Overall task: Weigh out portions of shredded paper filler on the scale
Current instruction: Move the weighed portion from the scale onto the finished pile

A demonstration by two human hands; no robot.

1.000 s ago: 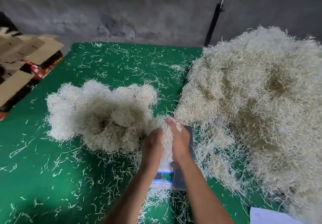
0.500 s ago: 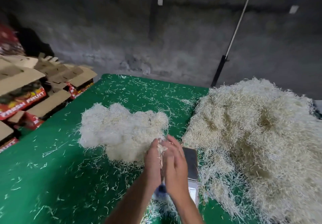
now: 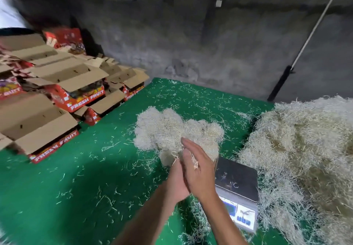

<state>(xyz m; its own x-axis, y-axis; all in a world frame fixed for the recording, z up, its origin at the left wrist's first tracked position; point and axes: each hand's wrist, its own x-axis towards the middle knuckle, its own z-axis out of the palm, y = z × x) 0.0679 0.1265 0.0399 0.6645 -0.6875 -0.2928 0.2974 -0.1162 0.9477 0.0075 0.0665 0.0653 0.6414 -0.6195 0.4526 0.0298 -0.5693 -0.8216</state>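
Both hands are raised above the green worktop point(image 3: 80, 178), palm against palm, just left of the scale point(image 3: 236, 180). The right hand point(image 3: 198, 170) lies over the left hand point(image 3: 176, 183) with its fingers straight; its grip is released, and only a few loose strands cling to the knuckles. The left hand is mostly covered, but its fingers appear flat and grasp nothing. The scale platform carries only stray strands. The weighed portions point(image 3: 172, 132) form a clumped heap on the worktop beyond the hands. The bulk pile of shredded paper filler point(image 3: 298, 159) lies to the right, its edge touching the scale.

Possible faults from this position:

1. Strands brushed from the hands may fall on the platform. Cause: the hands are just beside it. Effect: a false starting weight for the next portion.
2. The bulk pile may lean on the platform edge. Cause: there is no gap on the right side. Effect: unstable readings.
3. The display point(image 3: 238, 214) is partly strewn with strands. Effect: misread values.
4. Portions may merge. Cause: the clumps touch one another in one heap. Effect: weighed amounts are lost.
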